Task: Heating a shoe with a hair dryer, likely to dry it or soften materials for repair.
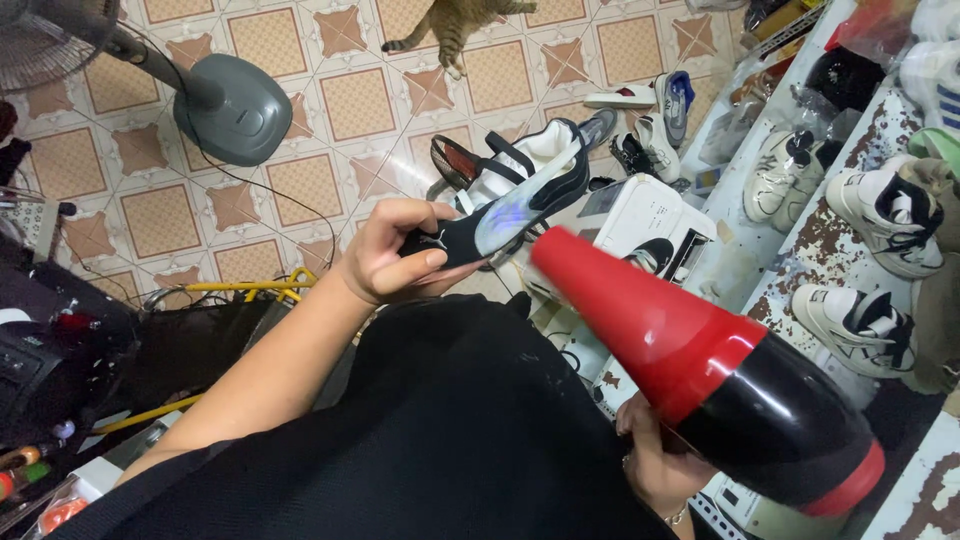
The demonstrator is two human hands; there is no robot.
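Left hand (395, 255) grips a black-and-white shoe (505, 200) near frame centre, right hand (655, 462) at 5 o'clock wraps a red-and-black dryer (700, 370) aimed at it — heating looks under way, unfinished — more sneakers (885, 210) wait at 3 o'clock.
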